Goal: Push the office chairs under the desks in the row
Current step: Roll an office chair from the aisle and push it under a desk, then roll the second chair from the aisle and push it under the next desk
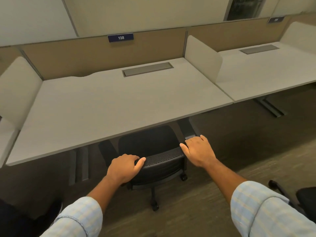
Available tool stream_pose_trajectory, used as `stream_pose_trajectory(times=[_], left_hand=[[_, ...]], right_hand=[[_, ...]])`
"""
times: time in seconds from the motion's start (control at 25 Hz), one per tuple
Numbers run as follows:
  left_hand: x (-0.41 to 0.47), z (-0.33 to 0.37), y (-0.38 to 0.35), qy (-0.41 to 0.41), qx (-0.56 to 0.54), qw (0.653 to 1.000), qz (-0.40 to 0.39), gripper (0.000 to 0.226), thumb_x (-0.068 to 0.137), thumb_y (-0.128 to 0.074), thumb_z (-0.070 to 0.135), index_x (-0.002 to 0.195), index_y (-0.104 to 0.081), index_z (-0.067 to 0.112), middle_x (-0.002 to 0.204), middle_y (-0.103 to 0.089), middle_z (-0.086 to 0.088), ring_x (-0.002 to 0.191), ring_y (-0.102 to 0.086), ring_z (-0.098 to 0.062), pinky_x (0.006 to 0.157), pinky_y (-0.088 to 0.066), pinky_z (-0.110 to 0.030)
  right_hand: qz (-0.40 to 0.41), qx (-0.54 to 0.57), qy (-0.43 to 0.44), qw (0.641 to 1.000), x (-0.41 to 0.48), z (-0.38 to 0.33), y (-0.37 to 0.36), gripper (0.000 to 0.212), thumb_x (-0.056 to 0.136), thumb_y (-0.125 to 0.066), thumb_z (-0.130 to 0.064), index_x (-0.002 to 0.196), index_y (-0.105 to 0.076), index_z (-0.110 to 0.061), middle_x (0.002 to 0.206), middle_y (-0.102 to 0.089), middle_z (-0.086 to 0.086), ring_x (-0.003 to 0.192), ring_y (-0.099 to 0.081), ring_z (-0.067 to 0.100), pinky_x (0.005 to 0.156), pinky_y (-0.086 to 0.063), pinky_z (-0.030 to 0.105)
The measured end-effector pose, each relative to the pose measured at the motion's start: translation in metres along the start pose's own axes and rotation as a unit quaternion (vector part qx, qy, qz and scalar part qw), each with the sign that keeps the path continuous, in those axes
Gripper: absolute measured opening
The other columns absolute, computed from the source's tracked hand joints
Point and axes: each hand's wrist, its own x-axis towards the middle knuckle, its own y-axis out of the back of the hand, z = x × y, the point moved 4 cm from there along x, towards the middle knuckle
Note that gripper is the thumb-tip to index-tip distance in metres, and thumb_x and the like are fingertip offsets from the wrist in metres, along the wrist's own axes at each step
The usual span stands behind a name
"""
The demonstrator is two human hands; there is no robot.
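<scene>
Head view: left hand [124,168] and right hand [199,152] grip chair [162,159] under pale cubicle desk [111,103].

arms outstretched, left grip [124,166] and right grip [199,152] curled

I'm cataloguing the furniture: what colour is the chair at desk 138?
The chair is black, with a mesh backrest; the head view shows it best.

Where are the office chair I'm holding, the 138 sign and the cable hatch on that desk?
office chair [162,159]: head view, on the mesh top edge of its backrest.
138 sign [120,37]: head view, on its white digits.
cable hatch [147,69]: head view, middle of its grey lid.
</scene>
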Motion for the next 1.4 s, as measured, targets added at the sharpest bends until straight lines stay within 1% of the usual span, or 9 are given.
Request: stream_pose_trajectory(times=[0.12,0.2,0.36,0.48,0.6,0.76,1.04,1.24,1.4], left_hand=[[0.008,0.010,0.001,0.005,-0.028,0.998,-0.060,0.074,0.109,-0.022,0.073,0.140,-0.069,0.024,0.130,-0.076,-0.002,0.114,-0.071,-0.019,0.095,-0.057,-0.039],[0.014,0.028,-0.001,-0.005,-0.038,0.997,-0.072,0.080,0.107,-0.020,0.076,0.144,-0.065,0.021,0.133,-0.074,-0.005,0.118,-0.070,-0.023,0.100,-0.054,-0.043],[0.025,0.077,0.000,-0.069,-0.028,0.997,-0.037,0.080,0.108,-0.022,0.075,0.154,-0.055,0.018,0.145,-0.069,-0.006,0.129,-0.066,-0.025,0.105,-0.050,-0.044],[0.029,0.101,-0.004,-0.103,-0.035,0.994,0.011,0.080,0.107,-0.024,0.075,0.154,-0.052,0.016,0.147,-0.066,-0.006,0.132,-0.062,-0.024,0.108,-0.049,-0.042],[0.027,0.132,-0.016,-0.160,0.003,0.987,0.029,0.087,0.108,-0.021,0.075,0.169,-0.032,0.014,0.173,-0.040,-0.011,0.161,-0.035,-0.030,0.131,-0.032,-0.048],[0.014,0.195,-0.031,-0.253,0.026,0.966,0.045,0.090,0.108,-0.016,0.076,0.173,-0.015,0.014,0.182,-0.013,-0.011,0.170,-0.005,-0.028,0.138,-0.003,-0.048],[-0.022,0.312,-0.066,-0.311,0.034,0.949,0.037,0.094,0.106,-0.012,0.075,0.171,-0.026,0.008,0.179,-0.025,-0.016,0.169,-0.013,-0.031,0.137,-0.001,-0.050],[-0.076,0.435,-0.097,-0.360,0.035,0.932,0.017,0.098,0.104,-0.006,0.077,0.172,-0.023,0.008,0.180,-0.022,-0.015,0.169,-0.011,-0.031,0.137,0.001,-0.049],[-0.127,0.548,-0.121,-0.398,0.026,0.917,0.006,0.097,0.104,-0.005,0.077,0.173,-0.019,0.009,0.181,-0.017,-0.014,0.170,-0.007,-0.029,0.136,0.004,-0.047]], right_hand=[[0.008,0.023,-0.014,1.000,-0.008,-0.007,0.002,0.066,0.113,-0.024,-0.062,0.136,-0.067,-0.018,0.138,-0.069,0.004,0.139,-0.056,0.024,0.130,-0.024,0.053],[0.001,0.030,-0.018,0.999,-0.016,-0.009,0.003,0.069,0.113,-0.021,-0.063,0.151,-0.057,-0.018,0.155,-0.059,0.005,0.153,-0.043,0.026,0.133,-0.016,0.052],[-0.002,0.030,-0.039,0.999,-0.046,-0.003,0.003,0.079,0.112,-0.018,-0.068,0.171,-0.025,-0.017,0.180,-0.024,0.005,0.168,-0.011,0.024,0.132,0.004,0.045],[0.002,0.026,-0.032,0.999,-0.067,-0.008,0.006,0.086,0.109,-0.014,-0.072,0.174,-0.010,-0.016,0.183,-0.006,0.005,0.169,0.002,0.022,0.135,0.002,0.046],[0.017,0.030,-0.079,0.996,-0.100,0.000,0.001,0.093,0.104,-0.003,-0.075,0.173,-0.011,-0.014,0.182,-0.008,0.007,0.169,-0.003,0.025,0.136,-0.009,0.052],[0.028,0.039,-0.175,0.983,-0.159,0.040,-0.006,0.092,0.106,-0.011,-0.074,0.170,-0.024,-0.009,0.179,-0.023,0.013,0.166,-0.022,0.033,0.132,-0.026,0.060],[0.035,0.041,-0.298,0.953,-0.290,0.130,0.002,0.086,0.106,-0.029,-0.067,0.166,-0.036,-0.005,0.173,-0.037,0.017,0.160,-0.036,0.037,0.125,-0.034,0.061],[0.036,0.045,-0.348,0.936,-0.408,0.199,0.019,0.092,0.105,-0.016,-0.070,0.172,-0.019,-0.007,0.180,-0.018,0.014,0.167,-0.016,0.033,0.134,-0.015,0.055],[0.050,0.022,-0.378,0.924,-0.506,0.266,0.042,0.091,0.106,-0.013,-0.069,0.173,-0.013,-0.008,0.181,-0.012,0.014,0.168,-0.010,0.032,0.135,-0.016,0.056]])
